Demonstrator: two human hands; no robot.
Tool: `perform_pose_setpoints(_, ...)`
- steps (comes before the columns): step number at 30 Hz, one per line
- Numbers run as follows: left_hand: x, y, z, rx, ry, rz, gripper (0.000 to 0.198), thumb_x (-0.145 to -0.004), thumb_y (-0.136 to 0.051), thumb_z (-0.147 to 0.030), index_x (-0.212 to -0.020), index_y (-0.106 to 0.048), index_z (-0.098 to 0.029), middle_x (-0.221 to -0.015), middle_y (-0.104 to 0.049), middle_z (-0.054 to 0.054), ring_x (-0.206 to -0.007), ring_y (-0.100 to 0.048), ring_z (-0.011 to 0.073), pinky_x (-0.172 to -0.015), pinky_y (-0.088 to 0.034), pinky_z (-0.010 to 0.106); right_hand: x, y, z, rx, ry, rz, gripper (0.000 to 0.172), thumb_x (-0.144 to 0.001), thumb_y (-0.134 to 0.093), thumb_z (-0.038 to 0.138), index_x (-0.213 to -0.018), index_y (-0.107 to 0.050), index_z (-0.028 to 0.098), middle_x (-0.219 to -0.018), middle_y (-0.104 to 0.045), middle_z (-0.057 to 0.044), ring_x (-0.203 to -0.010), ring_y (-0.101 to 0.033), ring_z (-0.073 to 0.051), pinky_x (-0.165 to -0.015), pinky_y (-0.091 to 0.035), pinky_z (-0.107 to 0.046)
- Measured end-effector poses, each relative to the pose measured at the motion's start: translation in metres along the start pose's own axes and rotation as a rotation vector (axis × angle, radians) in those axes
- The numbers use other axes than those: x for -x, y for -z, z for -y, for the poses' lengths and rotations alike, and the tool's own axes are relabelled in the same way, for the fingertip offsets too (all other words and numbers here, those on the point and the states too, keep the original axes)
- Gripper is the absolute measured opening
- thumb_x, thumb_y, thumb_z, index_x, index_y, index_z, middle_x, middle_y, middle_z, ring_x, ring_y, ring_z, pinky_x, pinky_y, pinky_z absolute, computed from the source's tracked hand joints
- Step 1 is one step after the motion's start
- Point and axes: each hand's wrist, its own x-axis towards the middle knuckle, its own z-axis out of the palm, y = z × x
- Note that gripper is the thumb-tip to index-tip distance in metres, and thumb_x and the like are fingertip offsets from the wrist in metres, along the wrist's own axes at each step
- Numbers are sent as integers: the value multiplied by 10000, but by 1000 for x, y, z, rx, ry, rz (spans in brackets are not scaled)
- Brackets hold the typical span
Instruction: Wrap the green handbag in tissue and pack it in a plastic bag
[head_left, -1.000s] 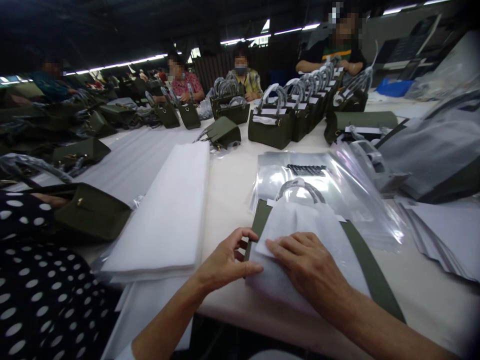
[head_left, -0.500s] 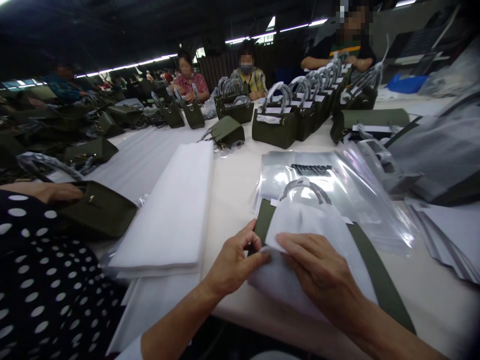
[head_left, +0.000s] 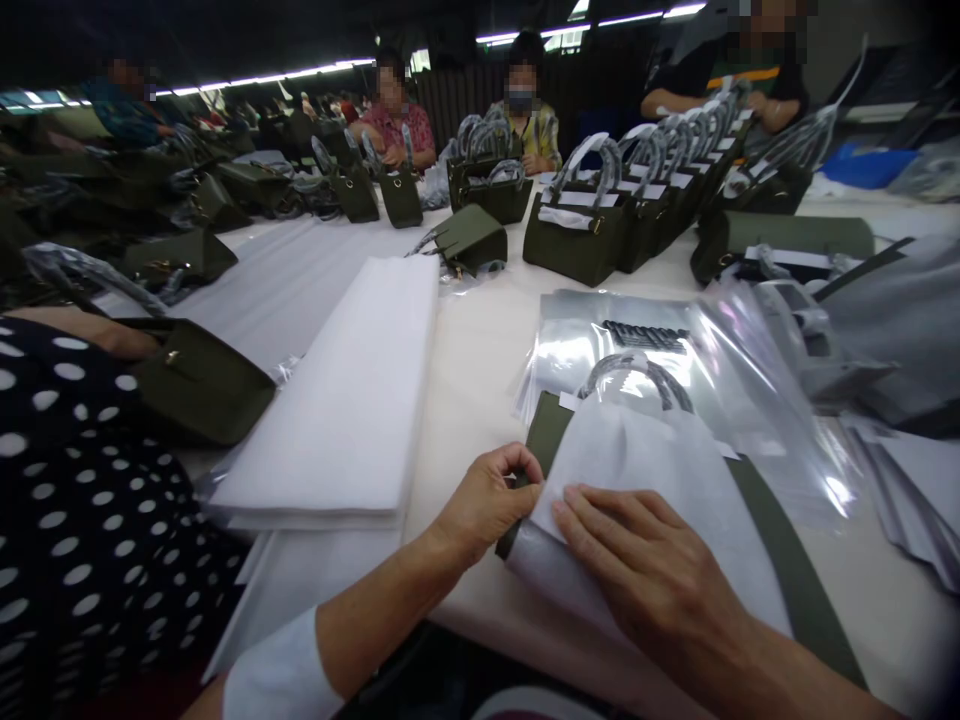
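Head view. Left hand: fingers closed, pinching the edge of the white wrapping sheet at the near left corner of the olive handbag, which lies flat on the counter. Right hand: fingers spread open, pressing the sheet flat. Risk, judged: the thin sheet may crease or slip off the corner if the pinch loosens. Clear plastic bags lie behind; contents unclear.

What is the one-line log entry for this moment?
left hand: pinching white wrap edge | right hand: flat on white wrap | green handbag: lying flat
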Motion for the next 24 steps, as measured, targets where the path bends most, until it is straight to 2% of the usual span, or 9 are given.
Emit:
perform_pose_setpoints(4,-3,0,4,11,-58,-23,309,-680,-649,-374,-776,-427,-182,-631,-419,-66,-513,-348,41,-480,-278,162,-6,1,2,25,8,94,278,-834,-386,90,-991,-615,74,-939,-632,-134,-939,-545,-244,-710,-433,-371)
perform_pose_setpoints(7,-5,1,5,-44,-115,-57,241,-732,-602,-325,-837,-434,-188,-668,-443,-59,-584,-399,58,-536,-322,165,-6,3,6,44,0,205,299,-826,-411,166,-1028,-604,60,-999,-603,-142,-965,-515,-270,-748,-430,-405)
perform_pose_setpoints(9,-4,2,4,-75,-127,-76,199,-787,-533,-347,-885,-446,-197,-637,-422,-65,-565,-384,60,-519,-310,166,-5,4,9,57,-7,250,327,-824,-426,210,-1063,-589,56,-1047,-582,-148,-994,-495,-280,-779,-423,-422)
perform_pose_setpoints(12,2,3,0,-150,-127,-100,247,-830,-453,-423,-952,-435,-208,-625,-430,-65,-530,-374,67,-487,-297,177,-4,2,10,72,-17,257,347,-813,-443,223,-1092,-569,60,-1058,-572,-155,-1015,-486,-284,-788,-420,-429)
perform_pose_setpoints(16,14,3,-5,-335,-174,-65,338,-776,-565,-368,-1031,-400,-219,-770,-526,-37,-674,-491,99,-618,-393,209,-3,1,10,51,-54,265,343,-809,-447,223,-1091,-565,67,-1018,-578,-145,-1015,-485,-277,-792,-417,-425)
perform_pose_setpoints(20,20,3,-3,-374,-204,-15,257,-832,-486,-328,-1061,-413,-237,-788,-513,-37,-709,-502,103,-638,-394,210,0,1,11,42,-59,272,396,-829,-436,258,-1158,-523,54,-1050,-563,-150,-1044,-459,-280,-817,-399,-423)
perform_pose_setpoints(22,23,2,1,-388,-224,-58,224,-841,-471,-345,-1023,-424,-224,-801,-511,-28,-735,-502,108,-664,-396,215,2,1,12,47,-59,263,413,-837,-430,270,-1178,-507,51,-1093,-546,-156,-1058,-446,-284,-828,-389,-422)
perform_pose_setpoints(24,26,0,5,-445,-239,-169,196,-837,-474,-378,-924,-433,-208,-764,-486,-32,-691,-478,103,-641,-387,215,2,1,13,57,-69,255,411,-839,-425,272,-1176,-506,52,-1122,-532,-157,-1057,-442,-282,-831,-386,-420)
